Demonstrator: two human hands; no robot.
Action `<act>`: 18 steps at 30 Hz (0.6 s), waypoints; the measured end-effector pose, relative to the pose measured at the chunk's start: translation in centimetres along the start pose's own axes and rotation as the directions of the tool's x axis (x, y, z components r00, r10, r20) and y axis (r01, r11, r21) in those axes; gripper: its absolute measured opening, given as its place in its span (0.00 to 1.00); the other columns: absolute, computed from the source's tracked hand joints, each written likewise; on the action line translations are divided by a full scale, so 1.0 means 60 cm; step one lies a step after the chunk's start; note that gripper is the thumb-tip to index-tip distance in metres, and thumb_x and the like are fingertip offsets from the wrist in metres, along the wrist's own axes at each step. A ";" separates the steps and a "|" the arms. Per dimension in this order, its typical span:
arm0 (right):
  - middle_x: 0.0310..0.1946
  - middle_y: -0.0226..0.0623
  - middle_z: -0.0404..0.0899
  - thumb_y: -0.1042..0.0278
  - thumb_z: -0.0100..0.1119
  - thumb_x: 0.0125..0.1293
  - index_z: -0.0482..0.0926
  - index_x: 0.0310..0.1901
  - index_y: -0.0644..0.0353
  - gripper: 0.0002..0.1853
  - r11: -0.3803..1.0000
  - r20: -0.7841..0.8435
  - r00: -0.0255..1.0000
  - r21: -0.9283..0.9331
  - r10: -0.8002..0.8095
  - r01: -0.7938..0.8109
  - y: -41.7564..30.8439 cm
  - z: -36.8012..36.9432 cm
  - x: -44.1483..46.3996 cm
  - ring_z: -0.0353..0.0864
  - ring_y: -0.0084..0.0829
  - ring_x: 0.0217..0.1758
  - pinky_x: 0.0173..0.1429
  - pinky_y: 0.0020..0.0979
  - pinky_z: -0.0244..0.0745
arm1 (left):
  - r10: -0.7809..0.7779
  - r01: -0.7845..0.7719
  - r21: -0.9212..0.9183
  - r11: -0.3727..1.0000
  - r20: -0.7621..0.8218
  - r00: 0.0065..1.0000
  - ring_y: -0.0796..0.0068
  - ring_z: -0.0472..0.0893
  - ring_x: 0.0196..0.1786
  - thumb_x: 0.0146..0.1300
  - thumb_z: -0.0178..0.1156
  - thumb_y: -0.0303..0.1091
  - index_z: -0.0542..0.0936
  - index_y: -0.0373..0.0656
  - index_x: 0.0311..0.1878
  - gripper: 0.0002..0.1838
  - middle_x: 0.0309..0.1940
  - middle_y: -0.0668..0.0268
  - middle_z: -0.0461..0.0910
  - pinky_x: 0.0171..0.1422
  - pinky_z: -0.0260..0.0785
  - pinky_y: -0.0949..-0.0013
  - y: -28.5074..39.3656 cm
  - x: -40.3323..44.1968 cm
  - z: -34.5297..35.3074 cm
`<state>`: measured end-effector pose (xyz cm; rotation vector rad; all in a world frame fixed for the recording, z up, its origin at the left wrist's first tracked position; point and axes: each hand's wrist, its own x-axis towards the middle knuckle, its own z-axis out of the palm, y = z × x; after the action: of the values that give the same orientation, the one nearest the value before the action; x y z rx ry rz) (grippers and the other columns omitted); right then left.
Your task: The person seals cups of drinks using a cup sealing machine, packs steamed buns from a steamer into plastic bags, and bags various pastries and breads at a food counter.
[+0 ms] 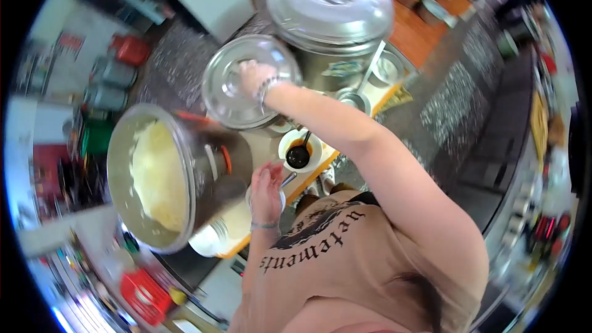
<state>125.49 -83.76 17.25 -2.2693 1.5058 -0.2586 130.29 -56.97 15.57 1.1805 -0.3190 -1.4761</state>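
My right hand, wearing a bracelet, is closed at the middle of a round metal lid, where its handle would be; the fingers hide the grip. My left hand is held up with its fingers stretched out, and no object shows in it. Beside it stands a white bowl with brown liquid and a dark ladle inside. A small pale container with a metal handle is partly hidden behind my left hand. To the left, a large metal pot holds a pale yellow-white mass.
A large lidded pot stands at the back. Near it are a long-handled ladle and a metal bowl. Stacked white bowls sit at the table's near left edge. Gas cylinders and a red basket lie farther left.
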 end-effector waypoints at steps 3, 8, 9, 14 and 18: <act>0.45 0.49 0.79 0.47 0.50 0.64 0.73 0.52 0.63 0.26 0.954 -0.096 0.992 0.278 -0.085 0.109 0.030 -0.043 -0.167 0.79 0.46 0.51 0.55 0.42 0.73 | 0.009 -0.022 0.059 0.998 0.208 0.978 0.64 0.75 0.54 0.70 0.48 0.38 0.68 0.40 0.57 0.17 0.50 0.54 0.76 0.62 0.65 0.63 0.025 0.001 0.018; 0.43 0.38 0.78 0.40 0.49 0.67 0.76 0.47 0.60 0.27 0.295 0.058 0.992 0.955 -0.114 -0.022 0.093 -0.005 -0.438 0.77 0.32 0.46 0.52 0.35 0.72 | 0.106 -0.739 0.465 0.488 0.808 0.579 0.68 0.77 0.47 0.67 0.50 0.34 0.70 0.38 0.55 0.16 0.45 0.57 0.77 0.53 0.70 0.67 -0.035 0.042 0.071; 0.49 0.35 0.76 0.50 0.50 0.70 0.73 0.55 0.59 0.22 0.302 0.121 0.990 0.949 -0.075 -0.093 0.108 -0.037 -0.476 0.73 0.25 0.54 0.60 0.29 0.68 | 0.034 -0.819 0.412 0.400 0.886 0.462 0.71 0.77 0.44 0.65 0.52 0.29 0.71 0.37 0.52 0.14 0.42 0.61 0.76 0.48 0.71 0.70 -0.019 0.008 0.142; 0.47 0.35 0.78 0.48 0.50 0.69 0.73 0.54 0.62 0.24 -0.112 0.421 0.906 0.899 -0.044 -0.424 0.234 -0.121 -0.642 0.74 0.28 0.50 0.56 0.31 0.69 | -0.681 -0.570 0.605 0.557 0.725 0.104 0.67 0.77 0.44 0.60 0.56 0.30 0.73 0.37 0.52 0.17 0.46 0.58 0.76 0.47 0.71 0.68 -0.121 -0.014 0.299; 0.43 0.39 0.81 0.46 0.51 0.66 0.77 0.50 0.60 0.24 0.421 0.083 0.986 0.897 0.143 -0.137 0.383 -0.171 -0.825 0.78 0.31 0.49 0.54 0.32 0.70 | -0.758 -0.834 0.245 0.495 0.591 -0.276 0.65 0.77 0.45 0.59 0.56 0.31 0.73 0.37 0.52 0.18 0.46 0.57 0.76 0.49 0.71 0.67 -0.328 -0.106 0.491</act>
<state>82.55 -48.63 20.01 -1.2306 1.0932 -0.8098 94.33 -57.58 17.21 -0.1843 -2.9094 -1.7607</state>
